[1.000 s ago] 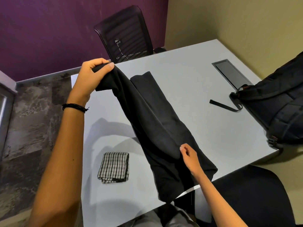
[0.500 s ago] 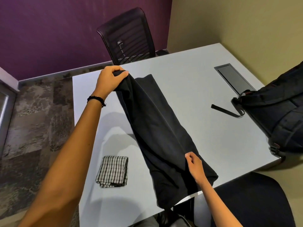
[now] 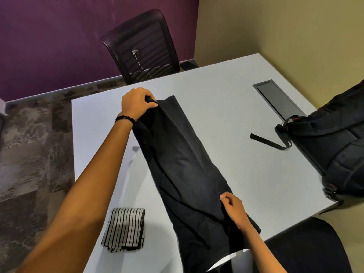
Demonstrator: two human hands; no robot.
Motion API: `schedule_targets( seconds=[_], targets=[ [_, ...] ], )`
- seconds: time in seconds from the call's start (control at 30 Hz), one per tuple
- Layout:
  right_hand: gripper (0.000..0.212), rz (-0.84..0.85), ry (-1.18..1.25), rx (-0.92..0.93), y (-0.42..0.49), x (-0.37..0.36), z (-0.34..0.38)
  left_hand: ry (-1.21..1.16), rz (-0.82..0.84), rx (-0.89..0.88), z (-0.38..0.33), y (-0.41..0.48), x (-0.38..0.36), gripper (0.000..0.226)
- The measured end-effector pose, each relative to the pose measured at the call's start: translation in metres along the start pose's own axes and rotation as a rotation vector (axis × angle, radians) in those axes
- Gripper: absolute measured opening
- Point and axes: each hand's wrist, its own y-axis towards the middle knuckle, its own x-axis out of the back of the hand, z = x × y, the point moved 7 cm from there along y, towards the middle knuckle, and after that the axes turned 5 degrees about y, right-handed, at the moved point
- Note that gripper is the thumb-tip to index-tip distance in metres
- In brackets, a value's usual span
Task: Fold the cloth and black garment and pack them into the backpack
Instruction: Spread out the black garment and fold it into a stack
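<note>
left hand [image 3: 137, 103] grips the black garment [image 3: 183, 166] at its far end, right hand [image 3: 234, 207] pinches its near end; its long axis runs between their fingers.

The scene is being viewed through one wide-angle camera worn on the person's head. It is being pointed forward and steeply down over the surface [image 3: 226, 119], from its near edge toward the far corner where the purple wall [image 3: 49, 36] and yellow wall [image 3: 275, 26] are meeting. The left hand [image 3: 136, 103] and right hand [image 3: 233, 207] are being framed close in; the backpack [image 3: 338, 146] is being cropped at the right edge.
</note>
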Motion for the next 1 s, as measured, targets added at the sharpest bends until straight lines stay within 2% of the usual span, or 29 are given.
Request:
schedule_targets(
  seconds=[0.13,0.27,0.3,0.37,0.43,0.5,0.67,0.77,0.9,1.0],
  targets=[
    [0.026,0.071,-0.038,-0.034,0.017,0.004,-0.006,-0.042,0.0,0.023,-0.006,0.027,-0.027,0.021],
    [0.03,0.131,-0.065,-0.058,0.027,0.006,-0.008,-0.266,-0.067,0.088,-0.004,0.047,-0.052,0.018],
    [0.032,0.14,-0.068,-0.059,0.029,0.006,-0.008,-0.345,-0.027,0.101,-0.002,0.05,-0.063,0.024],
    [0.034,0.148,-0.074,-0.058,0.03,0.006,-0.006,-0.489,0.15,0.104,-0.002,0.047,-0.09,0.052],
    [0.034,0.152,-0.074,-0.064,0.032,0.006,-0.008,-0.502,0.304,0.065,0.0,0.038,-0.115,0.076],
    [0.033,0.153,-0.077,-0.072,0.033,0.006,-0.011,-0.452,0.378,0.057,0.007,0.022,-0.137,0.083],
    [0.026,0.157,-0.079,-0.105,0.036,0.005,-0.017,-0.444,0.389,0.171,0.04,-0.022,-0.183,0.078],
    [0.024,0.098,-0.054,-0.1,0.039,0.006,-0.014,-0.458,0.359,0.327,0.062,-0.041,-0.2,0.073],
    [0.022,-0.027,0.0,-0.024,0.048,0.009,0.006,-0.547,0.434,0.492,0.072,-0.062,-0.22,0.07],
    [0.02,-0.053,0.012,0.045,0.059,0.002,0.03,-0.559,0.424,0.54,0.069,-0.069,-0.224,0.057]
  ],
)
